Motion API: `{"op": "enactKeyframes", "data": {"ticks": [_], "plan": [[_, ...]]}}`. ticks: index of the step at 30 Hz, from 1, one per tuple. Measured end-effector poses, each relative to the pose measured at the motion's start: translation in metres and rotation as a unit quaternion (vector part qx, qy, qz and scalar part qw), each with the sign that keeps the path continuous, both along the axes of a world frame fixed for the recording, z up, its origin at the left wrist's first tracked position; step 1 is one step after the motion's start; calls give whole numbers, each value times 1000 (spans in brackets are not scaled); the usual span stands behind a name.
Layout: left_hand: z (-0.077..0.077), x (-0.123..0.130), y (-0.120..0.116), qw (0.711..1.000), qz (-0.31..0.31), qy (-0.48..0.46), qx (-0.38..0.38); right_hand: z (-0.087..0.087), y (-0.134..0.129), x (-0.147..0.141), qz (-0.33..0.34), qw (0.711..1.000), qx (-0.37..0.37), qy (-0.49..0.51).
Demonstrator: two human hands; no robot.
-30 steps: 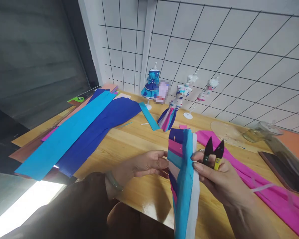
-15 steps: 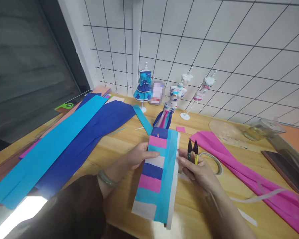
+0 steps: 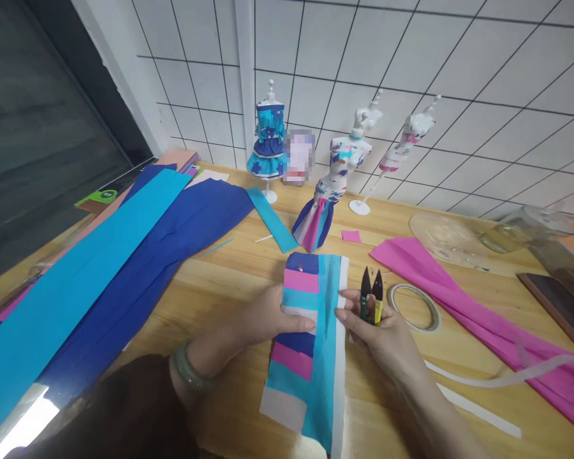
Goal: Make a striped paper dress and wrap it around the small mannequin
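A striped crepe-paper panel [image 3: 323,357], with blue, pink, turquoise and white bands beside a long turquoise strip and a white edge, is held up before me. My left hand [image 3: 265,315] grips its left side, thumb lying across the white band and fingers behind. My right hand [image 3: 385,331] pinches the white right edge between thumb and finger. Tucked in that same hand is a pair of thread snips [image 3: 372,296], black blades pointing up and apart. Just right of it, a roll of tape [image 3: 414,307] lies on the table.
Blue crepe paper [image 3: 186,223] and a turquoise sheet [image 3: 90,274] spread over the left. Pink crepe paper [image 3: 459,312] runs along the right near white strips [image 3: 481,411]. Small dress forms [image 3: 348,159] stand at the back, one in a blue dress [image 3: 269,143]. A dark tablet-like object [image 3: 557,312] lies far right.
My view has tilted and come closer to the table. The panel sits slightly lower in view, and my left thumb rests a little lower across it. Both hands keep hold.
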State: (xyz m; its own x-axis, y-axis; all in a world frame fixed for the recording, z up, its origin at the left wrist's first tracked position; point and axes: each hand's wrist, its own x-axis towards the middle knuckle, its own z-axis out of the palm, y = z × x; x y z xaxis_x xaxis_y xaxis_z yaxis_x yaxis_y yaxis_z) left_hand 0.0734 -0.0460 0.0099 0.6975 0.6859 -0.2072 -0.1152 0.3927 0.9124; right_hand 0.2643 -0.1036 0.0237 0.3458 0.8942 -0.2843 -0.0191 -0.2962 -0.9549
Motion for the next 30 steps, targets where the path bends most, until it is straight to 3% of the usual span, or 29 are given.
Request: {"op": "enactKeyframes", "data": {"ticks": [8,22,30], "plan": [[8,-9,0,995,7,93,48,2,-1,10,34,998,-26,-41],[12,-9,1,997,-2,72,31,9,-5,3,55,998,-18,8],[8,-9,1,997,5,73,25,10,-6,-1,57,997,14,-49]]}}
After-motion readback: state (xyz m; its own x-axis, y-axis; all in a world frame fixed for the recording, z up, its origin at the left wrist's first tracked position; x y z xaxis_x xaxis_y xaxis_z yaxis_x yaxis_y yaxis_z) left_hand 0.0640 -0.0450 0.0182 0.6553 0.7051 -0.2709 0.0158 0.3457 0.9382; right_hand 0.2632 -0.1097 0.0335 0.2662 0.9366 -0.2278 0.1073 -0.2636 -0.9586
